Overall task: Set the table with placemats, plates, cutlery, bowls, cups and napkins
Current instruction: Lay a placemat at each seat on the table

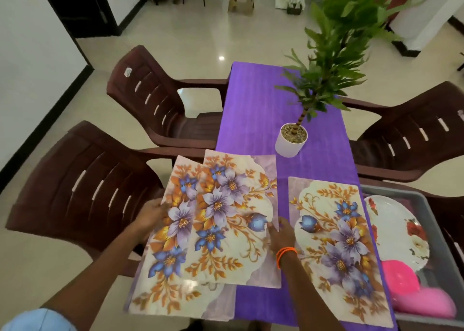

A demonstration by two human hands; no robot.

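Three floral placemats lie over a purple-covered table (pixel 253 109). One placemat (pixel 336 242) lies flat at the near right. Two overlap at the near left: an upper placemat (pixel 233 217) on a lower placemat (pixel 163 275) that juts past the table's left edge. My left hand (pixel 150 215) holds the left edge of the overlapped pair. My right hand (pixel 277 232), with an orange band on the wrist, grips the right edge of the upper placemat.
A potted plant in a white pot (pixel 291 139) stands mid-table. A grey tub (pixel 437 230) on the right holds a flowered plate (pixel 401 232) and pink bowls (pixel 411 290). Brown plastic chairs (pixel 82 190) flank both sides of the table.
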